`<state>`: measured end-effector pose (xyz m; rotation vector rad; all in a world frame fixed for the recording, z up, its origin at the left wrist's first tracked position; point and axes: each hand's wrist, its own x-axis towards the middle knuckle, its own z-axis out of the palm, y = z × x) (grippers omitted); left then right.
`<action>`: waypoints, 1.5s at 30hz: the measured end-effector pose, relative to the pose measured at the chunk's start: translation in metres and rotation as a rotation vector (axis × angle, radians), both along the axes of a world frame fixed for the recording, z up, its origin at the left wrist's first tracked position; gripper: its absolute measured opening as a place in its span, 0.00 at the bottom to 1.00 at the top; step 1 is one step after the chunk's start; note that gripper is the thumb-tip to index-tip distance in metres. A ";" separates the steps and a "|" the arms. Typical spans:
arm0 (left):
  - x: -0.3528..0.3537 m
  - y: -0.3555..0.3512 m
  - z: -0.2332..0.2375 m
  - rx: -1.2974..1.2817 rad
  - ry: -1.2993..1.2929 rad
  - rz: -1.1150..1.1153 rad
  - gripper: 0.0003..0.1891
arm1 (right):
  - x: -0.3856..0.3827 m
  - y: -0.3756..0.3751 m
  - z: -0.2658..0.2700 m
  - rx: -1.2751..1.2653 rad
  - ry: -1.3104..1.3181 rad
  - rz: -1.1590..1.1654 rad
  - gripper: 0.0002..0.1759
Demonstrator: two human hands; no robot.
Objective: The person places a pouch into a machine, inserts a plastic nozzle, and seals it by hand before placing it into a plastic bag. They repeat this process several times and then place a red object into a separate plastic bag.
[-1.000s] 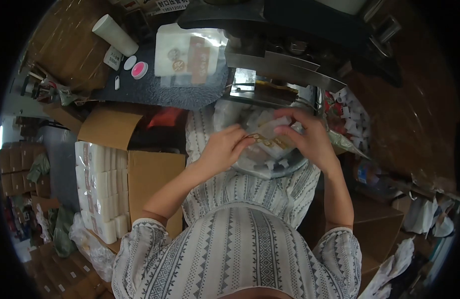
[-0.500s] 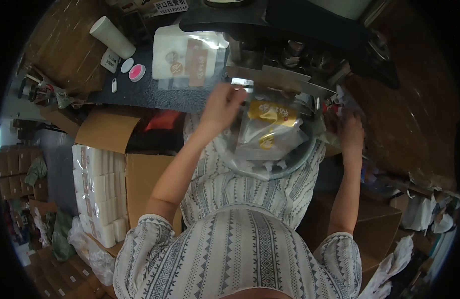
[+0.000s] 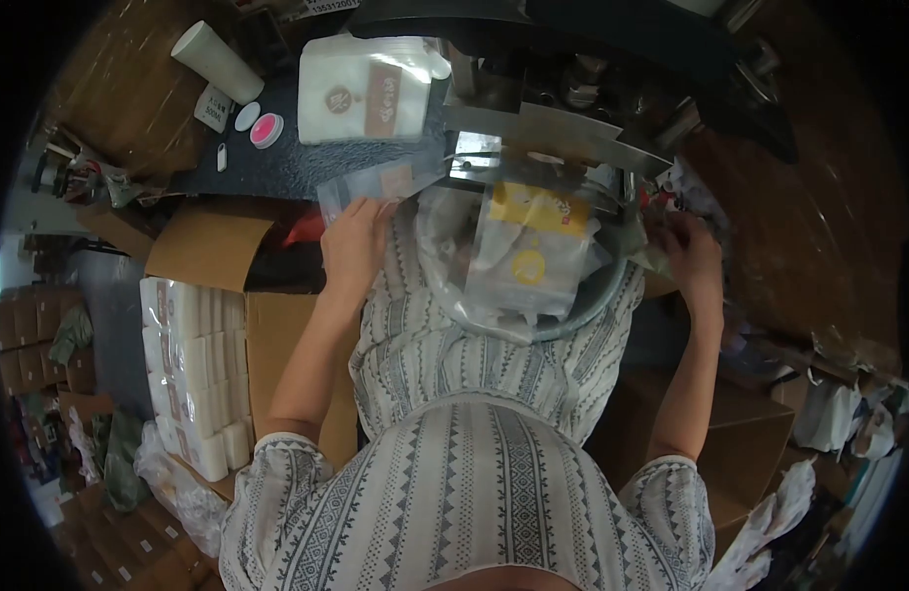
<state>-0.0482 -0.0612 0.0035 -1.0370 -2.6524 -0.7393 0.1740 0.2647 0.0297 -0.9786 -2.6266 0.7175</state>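
Left of the basin (image 3: 600,311), your left hand (image 3: 352,248) pinches a pouch (image 3: 397,179) pointing lengthwise toward it; your right hand's (image 3: 696,260) grip, opposite, I can't tell.

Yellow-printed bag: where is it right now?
In the head view, just right of centre: the yellow-printed bag lies over the basin, between the left hand and right hand.

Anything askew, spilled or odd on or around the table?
No spill or damage visible. Slightly odd: the pink tub on the dark table appears open, with a white disc, maybe its lid, lying beside it. Crumpled clear plastic also lies loose by the carton of white packs, which looks untidy.
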 end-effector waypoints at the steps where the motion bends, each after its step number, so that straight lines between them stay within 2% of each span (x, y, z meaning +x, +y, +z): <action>1: 0.006 0.000 0.005 0.004 0.008 0.005 0.04 | 0.000 0.001 0.000 -0.069 0.023 -0.009 0.11; 6: 0.029 0.005 0.027 0.050 0.035 -0.026 0.05 | -0.002 0.008 -0.012 -0.190 0.000 -0.022 0.11; 8: 0.034 0.008 0.028 0.066 0.038 -0.046 0.05 | -0.006 0.014 -0.023 -0.258 0.164 0.073 0.10; 10: 0.036 0.010 0.027 0.084 0.044 -0.082 0.05 | -0.013 0.008 -0.020 -0.274 0.197 0.081 0.10; 12: 0.039 0.010 0.029 0.075 0.037 -0.085 0.05 | -0.017 -0.003 -0.014 -0.292 0.227 0.092 0.10; 14: 0.041 0.011 0.031 0.067 0.035 -0.086 0.05 | -0.020 -0.017 -0.004 -0.178 0.424 -0.077 0.09; 18: 0.049 0.018 0.035 0.092 0.055 -0.124 0.07 | -0.035 -0.073 0.033 -0.308 0.461 -0.005 0.09; 20: 0.054 0.023 0.038 0.124 0.071 -0.160 0.08 | -0.043 -0.090 0.034 -0.099 0.393 0.356 0.12; 21: 0.056 0.024 0.040 0.119 0.059 -0.184 0.08 | -0.048 -0.094 0.034 -0.097 0.395 0.357 0.12; 23: 0.060 0.025 0.041 0.112 0.048 -0.205 0.09 | -0.055 -0.097 0.033 -0.039 0.469 0.586 0.13; 24: 0.062 0.025 0.039 0.088 -0.022 -0.278 0.08 | -0.055 -0.098 0.034 -0.041 0.470 0.587 0.13; 26: 0.063 0.027 0.032 0.066 -0.091 -0.350 0.07 | -0.053 -0.098 0.035 -0.325 0.286 0.621 0.17; 27: 0.062 0.030 0.026 0.069 -0.210 -0.393 0.06 | -0.053 -0.097 0.034 -0.324 0.286 0.619 0.17; 28: 0.060 0.034 0.022 0.074 -0.326 -0.437 0.05 | -0.055 -0.095 0.031 -0.410 0.318 0.529 0.17; 29: 0.059 0.041 0.020 0.077 -0.323 -0.437 0.05 | -0.056 -0.092 0.028 -0.495 0.349 0.440 0.18; 30: 0.058 0.051 0.019 0.127 -0.687 -0.368 0.07 | -0.056 -0.090 0.024 -0.489 0.351 0.446 0.18; 31: 0.055 0.060 0.018 0.176 -1.049 -0.289 0.09 | -0.056 -0.086 0.020 -0.418 0.430 0.337 0.18; 32: 0.049 0.071 0.013 0.180 -1.043 -0.288 0.09 | -0.056 -0.082 0.019 -0.347 0.508 0.226 0.18; 34: 0.036 0.090 0.003 0.330 -1.306 -0.205 0.13 | -0.047 -0.075 0.022 -0.343 0.474 0.242 0.17; 35: 0.033 0.096 0.003 0.327 -1.306 -0.204 0.13 | -0.043 -0.074 0.022 -0.342 0.439 0.252 0.16; 37: 0.029 0.106 0.008 0.488 -1.537 -0.156 0.16 | -0.029 -0.079 0.020 -0.376 0.378 0.250 0.15; 38: 0.030 0.109 0.006 0.503 -1.524 -0.155 0.16 | -0.023 -0.083 0.019 -0.407 0.316 0.256 0.14; 42: 0.028 0.106 -0.008 0.500 -1.515 -0.119 0.17 | -0.004 -0.105 0.001 -0.453 0.370 0.245 0.11; 45: 0.023 0.106 -0.017 0.510 -1.560 -0.234 0.17 | 0.006 -0.119 -0.018 -0.531 0.382 0.238 0.10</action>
